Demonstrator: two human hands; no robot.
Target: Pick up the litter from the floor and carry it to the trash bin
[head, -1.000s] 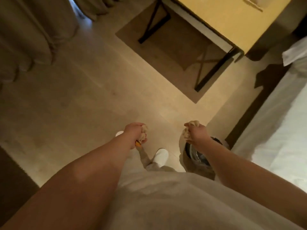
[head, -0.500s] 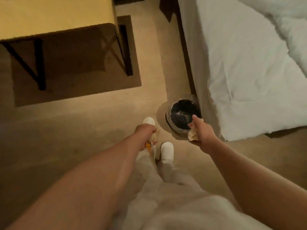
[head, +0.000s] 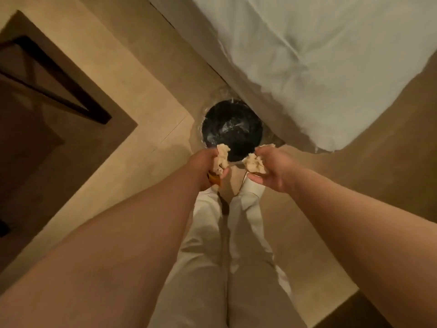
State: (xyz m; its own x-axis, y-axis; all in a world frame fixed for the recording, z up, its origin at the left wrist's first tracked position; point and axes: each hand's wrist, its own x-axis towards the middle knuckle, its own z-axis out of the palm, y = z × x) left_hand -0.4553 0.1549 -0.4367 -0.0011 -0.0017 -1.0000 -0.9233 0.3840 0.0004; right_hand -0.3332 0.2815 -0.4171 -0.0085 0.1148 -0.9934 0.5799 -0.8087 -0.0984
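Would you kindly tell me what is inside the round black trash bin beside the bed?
The round black trash bin shows only a glossy dark liner with pale glints; no litter is discernible. Crumpled tissues in the left hand and right hand cover its near edge.

1. Much of each crumpled paper wad (head: 222, 157) (head: 254, 164) is covered by the fingers closed round it.
2. Only a sliver of an orange item (head: 214, 179) is seen under the left hand (head: 205, 165); what it is cannot be told.
3. The near rim of the trash bin (head: 233, 129) is hidden behind both hands.
4. One slipper (head: 253, 187) is partly masked by the right hand (head: 274, 169); the other is hidden.
5. The bed (head: 319, 55) and the black table leg (head: 59, 79) are cut off by the frame.
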